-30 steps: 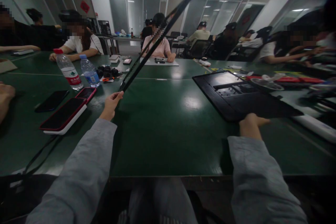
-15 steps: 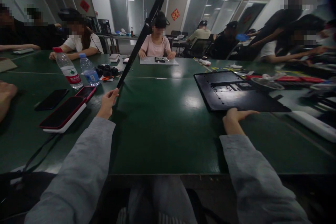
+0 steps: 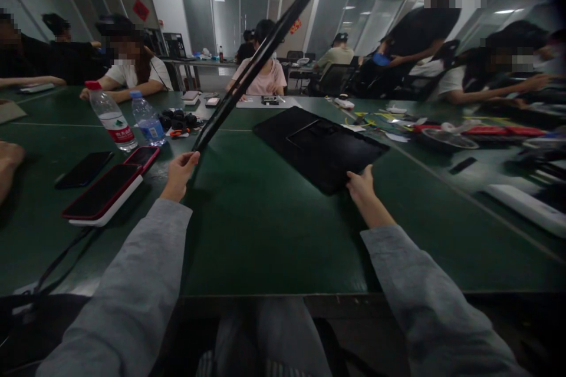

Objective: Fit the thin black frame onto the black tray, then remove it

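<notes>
My left hand [image 3: 177,177] grips the lower end of a long, thin black panel [image 3: 256,68], seen almost edge-on. It slants up and to the right, its lower end close above the table. My right hand [image 3: 365,191] grips the near right edge of a flat black panel [image 3: 327,153] that looks like a monitor back cover, with a rectangular recess in it. This cover lies low over the table, nearly level; whether it touches the tabletop I cannot tell. The fingers under its edge are partly hidden.
On the green table [image 3: 265,247], two phones [image 3: 106,188] and a dark phone [image 3: 85,169] lie left, near a red-capped bottle [image 3: 112,121] and a blue-capped bottle [image 3: 149,121]. Right are a white bar [image 3: 526,209] and cluttered cables [image 3: 380,121]. A person [image 3: 265,73] sits opposite.
The cover in my right hand has moved left and turned, its recess now darker. The panel in my left hand has tilted further right, its upper end lower. A standing person at right has shifted.
</notes>
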`<state>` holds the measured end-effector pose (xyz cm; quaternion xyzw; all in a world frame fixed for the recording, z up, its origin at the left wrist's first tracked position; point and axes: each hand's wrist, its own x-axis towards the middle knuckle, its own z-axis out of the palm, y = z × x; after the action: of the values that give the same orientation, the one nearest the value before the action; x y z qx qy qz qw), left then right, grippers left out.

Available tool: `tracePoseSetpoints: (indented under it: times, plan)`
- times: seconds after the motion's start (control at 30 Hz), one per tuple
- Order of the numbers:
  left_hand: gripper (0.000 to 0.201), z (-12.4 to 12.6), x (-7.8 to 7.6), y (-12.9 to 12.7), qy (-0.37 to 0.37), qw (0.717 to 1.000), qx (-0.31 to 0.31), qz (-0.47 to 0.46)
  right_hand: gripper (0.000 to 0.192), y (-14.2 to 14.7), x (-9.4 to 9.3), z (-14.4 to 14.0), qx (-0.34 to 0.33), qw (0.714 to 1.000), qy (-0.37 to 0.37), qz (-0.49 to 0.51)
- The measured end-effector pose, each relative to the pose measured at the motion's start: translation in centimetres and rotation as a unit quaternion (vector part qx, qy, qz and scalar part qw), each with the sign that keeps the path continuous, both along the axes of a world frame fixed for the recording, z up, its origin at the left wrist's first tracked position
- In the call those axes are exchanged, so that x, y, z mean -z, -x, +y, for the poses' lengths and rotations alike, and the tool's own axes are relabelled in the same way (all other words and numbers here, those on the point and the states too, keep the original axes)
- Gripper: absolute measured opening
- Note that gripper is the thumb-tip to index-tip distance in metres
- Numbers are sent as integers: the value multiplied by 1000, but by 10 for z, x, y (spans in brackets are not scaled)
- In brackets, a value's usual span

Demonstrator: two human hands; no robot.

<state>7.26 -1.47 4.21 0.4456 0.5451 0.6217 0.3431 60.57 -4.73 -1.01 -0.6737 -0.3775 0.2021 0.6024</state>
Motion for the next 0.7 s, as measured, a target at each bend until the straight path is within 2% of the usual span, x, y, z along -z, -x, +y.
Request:
tracePoseSetpoints:
  times: [0.07,0.2,0.27,0.37,0.4,0.47,0.57,0.63,0.7]
  plan:
    - [56,-3,-1,-2,-9,999,4,31,107,10,-4,3,-39,998,23,51]
    - [46,-4,-1,-2,-13,994,30,102,86,16,-9,7,-199,978,26,57]
    - [41,-4,-1,0,-18,988,49,148,79,10,-10,9,-194,980,25,28]
    - [35,-4,0,1,-48,966,65,245,66,-3,-20,9,-102,994,-39,-6]
    - [33,-5,0,0,-62,956,67,280,62,-7,-25,7,-95,993,-64,5]
    - [31,-7,1,-4,-86,934,76,339,66,-15,-39,1,-140,984,-91,59]
    - [31,-11,2,-8,-98,910,101,390,68,-21,-53,-8,-225,965,-86,107]
    - [32,-11,3,-7,-95,903,109,405,57,-22,-53,-10,-227,968,-80,68]
    - [34,-11,3,-2,-82,899,114,415,61,-18,-46,-8,-207,975,-75,0]
